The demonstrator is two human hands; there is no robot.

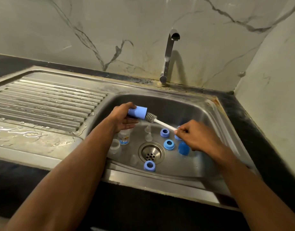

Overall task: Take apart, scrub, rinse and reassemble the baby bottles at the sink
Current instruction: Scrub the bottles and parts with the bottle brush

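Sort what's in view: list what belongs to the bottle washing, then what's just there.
In the job: left hand holding blue cap; right hand pinching bottle brush; blue collar rings; clear bottles; clear teats; sink.
Just there: tap, not running; wet drainboard.

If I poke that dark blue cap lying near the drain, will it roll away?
Probably a bit. The dark blue cap looks rounded like a dome and lies tipped on the sink floor, so a poke would likely rock or roll it. The steel looks wet, so it may also slide. It seems small, light plastic.
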